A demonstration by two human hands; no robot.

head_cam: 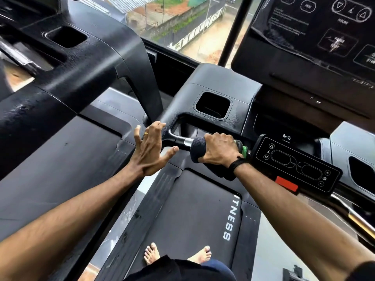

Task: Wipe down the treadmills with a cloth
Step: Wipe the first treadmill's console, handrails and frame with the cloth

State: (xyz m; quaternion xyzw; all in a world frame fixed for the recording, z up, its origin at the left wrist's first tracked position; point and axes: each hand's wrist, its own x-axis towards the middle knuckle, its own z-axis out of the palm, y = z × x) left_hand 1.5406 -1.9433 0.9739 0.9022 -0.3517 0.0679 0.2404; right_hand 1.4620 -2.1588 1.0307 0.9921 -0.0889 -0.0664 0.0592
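Right hand gripped the dark cloth wrapped round the treadmill's handlebar, whose bar ran left-right, while the left hand, fingers spread and holding nothing, hovered just left of it.

The treadmill fills the lower middle of the view, its dark running belt stretching from 6 o'clock up toward the centre. Two bare feet stand flat on the belt at 6 o'clock, toes pointing up the frame. White letters reading "TNESS" run along the belt's edge at about 5 o'clock from the centre. Ribbed side rails flank the belt at 7 o'clock. Beside it, at 9 o'clock, lies the wide dark deck of a neighbouring treadmill. A strip of glossy floor shows at 4 o'clock.
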